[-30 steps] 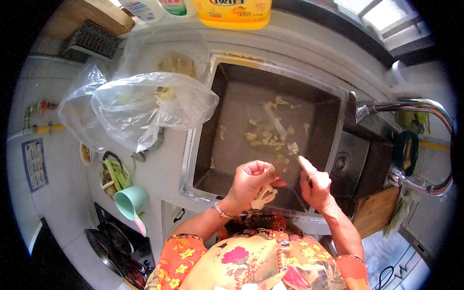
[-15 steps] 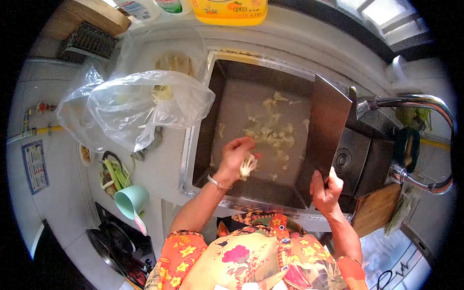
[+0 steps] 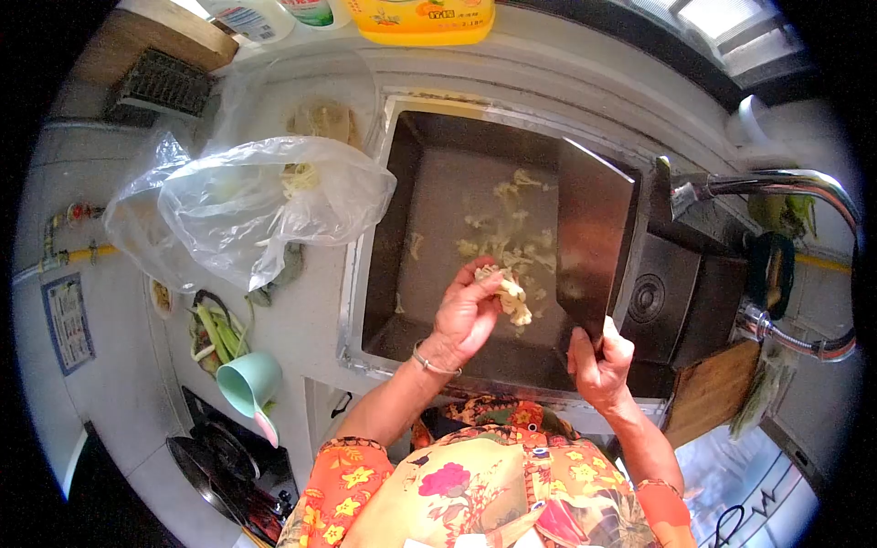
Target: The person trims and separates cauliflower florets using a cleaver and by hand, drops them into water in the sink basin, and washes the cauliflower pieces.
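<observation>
From where I'm standing, the counter [image 3: 324,306] is pale, with a dark, square-cornered sink [image 3: 457,361] set into it. Taking the sink as the clock's centre, a crumpled clear plastic bag [image 3: 343,215] lies toward nine to ten o'clock, pale pieces showing through it. Green stalks [image 3: 216,331] sit between eight and nine, a small dish [image 3: 160,298] near nine. A mint-green cup [image 3: 245,384] is at eight, though I can't tell what it rests on.
</observation>
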{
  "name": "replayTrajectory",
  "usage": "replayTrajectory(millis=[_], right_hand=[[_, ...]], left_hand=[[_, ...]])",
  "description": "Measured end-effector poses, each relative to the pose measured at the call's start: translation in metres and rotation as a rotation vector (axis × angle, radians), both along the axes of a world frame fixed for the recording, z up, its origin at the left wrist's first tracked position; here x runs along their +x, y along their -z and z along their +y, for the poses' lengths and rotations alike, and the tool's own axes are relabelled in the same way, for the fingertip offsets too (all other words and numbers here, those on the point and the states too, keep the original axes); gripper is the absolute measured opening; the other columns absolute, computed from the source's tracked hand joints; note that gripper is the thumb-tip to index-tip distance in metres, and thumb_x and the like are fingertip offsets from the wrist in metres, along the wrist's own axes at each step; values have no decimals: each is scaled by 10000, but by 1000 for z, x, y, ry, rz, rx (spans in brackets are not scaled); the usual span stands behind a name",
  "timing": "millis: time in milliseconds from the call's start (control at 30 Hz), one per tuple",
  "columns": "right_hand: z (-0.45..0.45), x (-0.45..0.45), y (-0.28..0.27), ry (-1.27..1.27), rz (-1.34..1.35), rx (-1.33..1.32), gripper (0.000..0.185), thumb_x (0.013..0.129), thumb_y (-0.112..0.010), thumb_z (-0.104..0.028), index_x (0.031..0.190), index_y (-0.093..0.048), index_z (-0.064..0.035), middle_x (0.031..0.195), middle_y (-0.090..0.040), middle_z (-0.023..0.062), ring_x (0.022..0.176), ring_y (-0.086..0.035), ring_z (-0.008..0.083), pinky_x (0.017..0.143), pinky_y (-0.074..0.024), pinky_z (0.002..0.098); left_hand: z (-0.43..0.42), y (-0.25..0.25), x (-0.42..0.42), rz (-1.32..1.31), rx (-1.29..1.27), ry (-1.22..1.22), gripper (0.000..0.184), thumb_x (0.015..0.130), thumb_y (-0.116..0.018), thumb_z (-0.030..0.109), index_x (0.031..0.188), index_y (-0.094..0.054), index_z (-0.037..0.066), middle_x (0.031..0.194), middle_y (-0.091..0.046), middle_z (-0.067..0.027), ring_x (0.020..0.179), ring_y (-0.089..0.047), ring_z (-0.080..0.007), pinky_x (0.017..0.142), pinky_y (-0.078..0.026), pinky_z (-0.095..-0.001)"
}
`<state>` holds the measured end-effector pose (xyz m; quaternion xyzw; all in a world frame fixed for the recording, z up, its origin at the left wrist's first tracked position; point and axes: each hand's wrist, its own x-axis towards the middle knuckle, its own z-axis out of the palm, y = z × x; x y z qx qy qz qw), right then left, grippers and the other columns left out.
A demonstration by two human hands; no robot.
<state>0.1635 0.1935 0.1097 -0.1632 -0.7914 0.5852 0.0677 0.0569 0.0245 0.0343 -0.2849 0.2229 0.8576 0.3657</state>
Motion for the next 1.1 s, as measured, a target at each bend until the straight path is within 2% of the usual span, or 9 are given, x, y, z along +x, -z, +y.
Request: replayTrajectory(millis=[67, 267, 333, 400, 467, 767, 867, 1000, 1100], right_hand=[[-2, -6, -14, -17, 17, -27, 134, 907, -494, 3, 776, -493, -26, 510, -486, -4, 409, -457, 53, 377, -346, 222], [-7, -12, -48, -164, 153, 172, 47, 816, -551, 69, 815, -558, 23, 473, -485, 15, 382, -489, 93, 376, -365, 242], [-10, -14, -57, -181, 150, 212, 65, 801, -564, 72, 849, -572, 28, 474, -479, 24, 378, -480, 98, 380, -362, 246], [-11, -14, -59, -198, 145, 252, 105, 786, -578, 74, 883, -586, 33, 475, -473, 32, 375, -470, 103, 383, -359, 250], [-9, -10, -59, -268, 110, 251, 428, 774, -576, 90, 1200, -560, 43, 590, -559, 128, 418, -541, 139, 437, -438, 256], [-8, -5, -59, -267, 81, 227, 434, 774, -565, 102, 1204, -558, 41, 535, -501, 112, 405, -526, 148, 418, -427, 270], [-7, -6, -61, -269, 125, 279, 432, 777, -565, 102, 1204, -558, 41, 539, -505, 115, 404, -526, 152, 416, -426, 273], [-7, -2, -62, -271, 71, 265, 426, 781, -564, 100, 1204, -558, 42, 564, -526, 131, 404, -527, 158, 416, -427, 275], [-10, -2, -56, -256, 108, 269, 448, 763, -553, 120, 1207, -546, 60, 593, -561, 125, 429, -547, 183, 441, -451, 296]], left_hand=[[6, -12, 8, 171, -61, -116, 250, 833, -611, -65, 1048, -582, 58, 988, -627, -93, 954, -610, -214, 857, -500, -344], [1, -24, 8, 145, -177, -205, 257, 826, -664, -10, 1048, -595, 98, 1106, -636, -70, 958, -621, -181, 860, -516, -321], [3, -31, 6, 267, -222, -203, 256, 831, -653, -3, 1030, -617, 155, 1153, -617, -48, 1045, -592, -202, 853, -527, -375], [6, -36, 7, 314, -209, -244, 278, 825, -650, -23, 1047, -608, 138, 1177, -603, -64, 1054, -589, -209, 870, -527, -371], [8, -41, 8, 361, -197, -288, 300, 818, -648, -43, 1065, -599, 121, 1201, -589, -80, 1064, -586, -217, 888, -528, -368], [9, -42, 14, 615, -256, -358, 418, 749, -675, -130, 1112, -547, 33, 1222, -546, -145, 1101, -564, -231, 939, -503, -346], [6, -47, 12, 764, -566, -135, 391, 747, -681, -127, 1081, -548, 28, 1221, -534, -156, 1067, -577, -229, 935, -505, -347], [15, -62, 11, 559, -475, -181, 358, 749, -685, -121, 1031, -533, 38, 1205, -546, -171, 1039, -585, -225, 920, -510, -345], [21, -53, 15, 571, -394, -232, 359, 746, -690, -121, 1016, -521, 46, 1197, -554, -171, 1039, -585, -222, 915, -511, -343]])
